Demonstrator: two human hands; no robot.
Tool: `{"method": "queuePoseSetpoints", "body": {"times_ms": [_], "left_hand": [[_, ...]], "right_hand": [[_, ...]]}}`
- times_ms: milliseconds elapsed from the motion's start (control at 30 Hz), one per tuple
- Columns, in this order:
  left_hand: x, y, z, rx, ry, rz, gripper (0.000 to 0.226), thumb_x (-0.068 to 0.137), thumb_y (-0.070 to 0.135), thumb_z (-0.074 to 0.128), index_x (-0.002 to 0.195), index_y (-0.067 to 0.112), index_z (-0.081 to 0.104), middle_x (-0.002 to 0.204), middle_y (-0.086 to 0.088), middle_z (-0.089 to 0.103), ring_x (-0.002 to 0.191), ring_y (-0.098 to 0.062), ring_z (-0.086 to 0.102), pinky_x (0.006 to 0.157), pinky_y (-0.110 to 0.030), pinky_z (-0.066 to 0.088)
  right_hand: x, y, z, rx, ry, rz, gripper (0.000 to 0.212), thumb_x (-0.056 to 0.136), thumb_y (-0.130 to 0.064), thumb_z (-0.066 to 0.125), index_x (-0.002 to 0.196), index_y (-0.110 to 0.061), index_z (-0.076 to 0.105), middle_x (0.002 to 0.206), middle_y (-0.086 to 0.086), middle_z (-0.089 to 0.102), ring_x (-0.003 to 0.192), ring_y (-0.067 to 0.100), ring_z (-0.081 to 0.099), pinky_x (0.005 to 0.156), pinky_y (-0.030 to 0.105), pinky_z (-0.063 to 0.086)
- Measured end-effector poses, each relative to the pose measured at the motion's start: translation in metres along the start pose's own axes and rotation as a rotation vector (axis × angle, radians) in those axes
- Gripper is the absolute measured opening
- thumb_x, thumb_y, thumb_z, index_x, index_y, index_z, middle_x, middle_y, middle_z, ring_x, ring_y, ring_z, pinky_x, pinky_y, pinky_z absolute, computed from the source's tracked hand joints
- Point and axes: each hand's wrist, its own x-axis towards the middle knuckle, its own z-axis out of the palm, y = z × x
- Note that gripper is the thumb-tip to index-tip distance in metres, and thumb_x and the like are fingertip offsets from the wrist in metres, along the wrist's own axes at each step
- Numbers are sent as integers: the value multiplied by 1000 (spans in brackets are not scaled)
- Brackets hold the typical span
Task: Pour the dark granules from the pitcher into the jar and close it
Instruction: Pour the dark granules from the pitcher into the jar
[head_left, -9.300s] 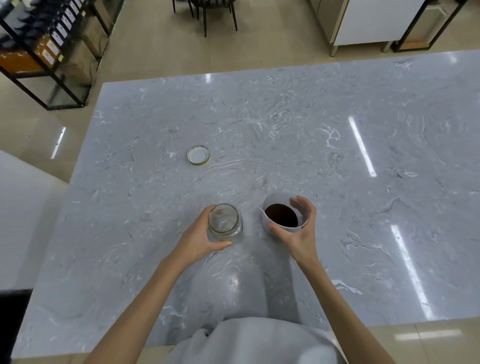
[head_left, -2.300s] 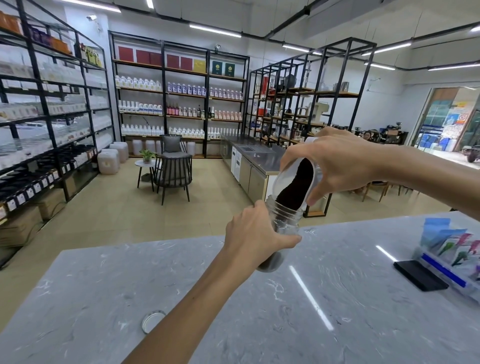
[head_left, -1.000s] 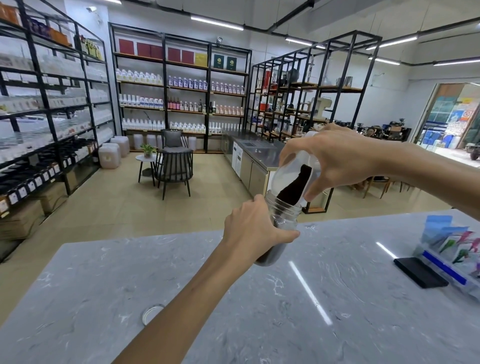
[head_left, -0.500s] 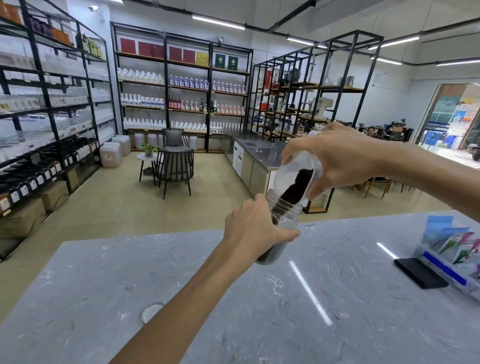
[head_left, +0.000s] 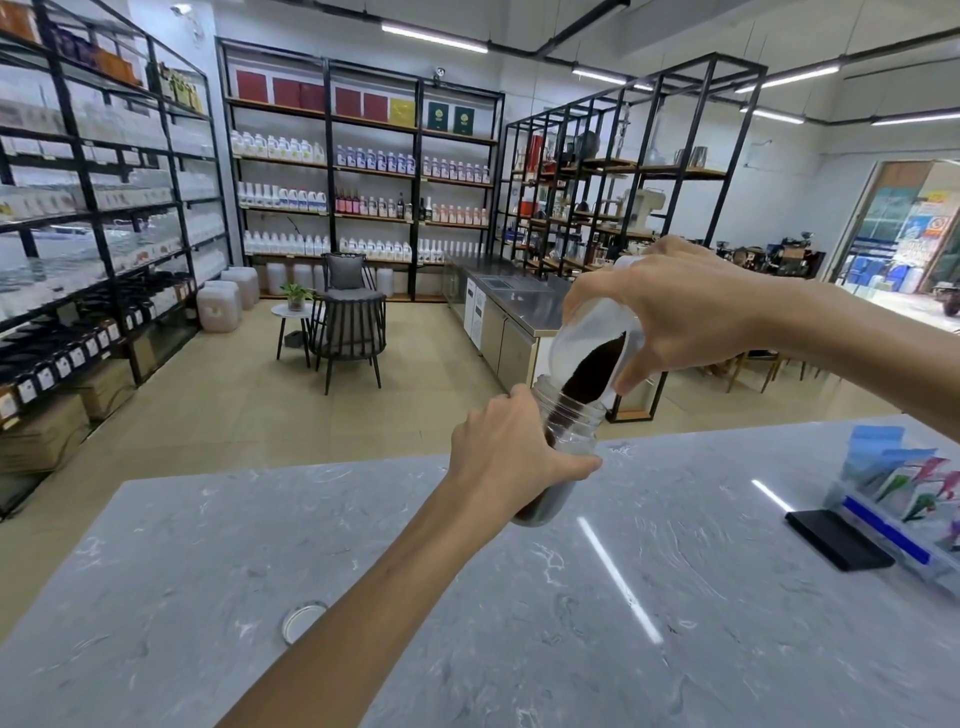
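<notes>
My left hand grips a clear glass jar, lifted off the marble table and tilted to the right. My right hand holds a white pitcher tipped steeply, its spout resting at the jar's mouth. Dark granules run down the pitcher's inner wall into the jar, and a dark layer lies at the jar's bottom. The jar's round metal lid lies flat on the table at lower left, beside my left forearm.
The grey marble table spreads below. A black flat device and a clear box of coloured packets sit at its right side. Shelving racks, a chair and a steel counter stand on the floor beyond.
The pitcher has tipped slightly steeper and fewer granules remain inside it. The dark layer in the jar has grown. Both hands stay roughly where they were.
</notes>
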Motion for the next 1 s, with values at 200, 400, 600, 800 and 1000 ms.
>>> {"method": "queuePoseSetpoints", "body": {"times_ms": [200, 400, 600, 800, 1000], "left_hand": [[1, -1, 1, 8, -7, -6, 71, 66, 74, 74, 101, 17, 49, 91, 3, 56, 81, -21, 48, 68, -33, 35], [1, -3, 2, 15, -3, 2, 70, 67, 73, 74, 98, 17, 47, 90, 3, 56, 80, -21, 49, 68, -32, 35], [2, -5, 2, 28, 0, 1, 71, 66, 73, 73, 101, 16, 49, 92, 3, 57, 79, -21, 48, 68, -32, 35], [4, -5, 2, 26, -6, 0, 72, 67, 73, 74, 103, 15, 51, 94, 2, 59, 81, -21, 49, 68, -33, 37], [6, -3, 1, 24, 3, -5, 71, 67, 72, 74, 101, 15, 51, 92, 1, 59, 81, -22, 51, 66, -33, 36]], "right_hand": [[0, 0, 3, -2, -10, 12, 79, 61, -58, 86, 126, -45, 44, 103, -34, 47, 95, 0, 45, 101, 48, 33], [3, -4, 6, -71, 5, -11, 78, 60, -59, 86, 125, -42, 45, 102, -29, 49, 92, 3, 44, 95, 44, 32], [6, -4, 6, -41, -15, -6, 78, 62, -58, 85, 127, -43, 44, 109, -29, 57, 86, -3, 46, 99, 48, 33], [7, -4, 7, -87, 17, -13, 79, 60, -61, 84, 125, -44, 42, 120, -20, 65, 105, 12, 58, 99, 49, 34], [9, -4, 7, -183, 30, -29, 80, 61, -62, 82, 127, -41, 41, 122, -16, 66, 108, 18, 60, 98, 50, 34]]}}
